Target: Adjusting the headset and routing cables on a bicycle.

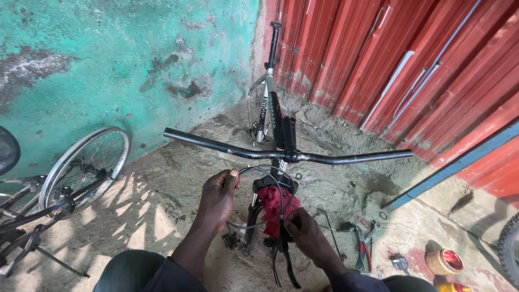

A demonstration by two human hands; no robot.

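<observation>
We see bright daylight, with hard sun patches and spoke-striped shadows thrown across the dirt floor [157, 200] beside the wheel [86, 162]. The red corrugated wall [411, 70] glows evenly without glare. Focus stays sharp throughout, though straight lines bend at the wide-angle edges.

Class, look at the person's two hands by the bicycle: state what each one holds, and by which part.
Left hand pinches the looped black cable near the top of its arc. Right hand grips the cable's lower end, beside the red rag.
</observation>
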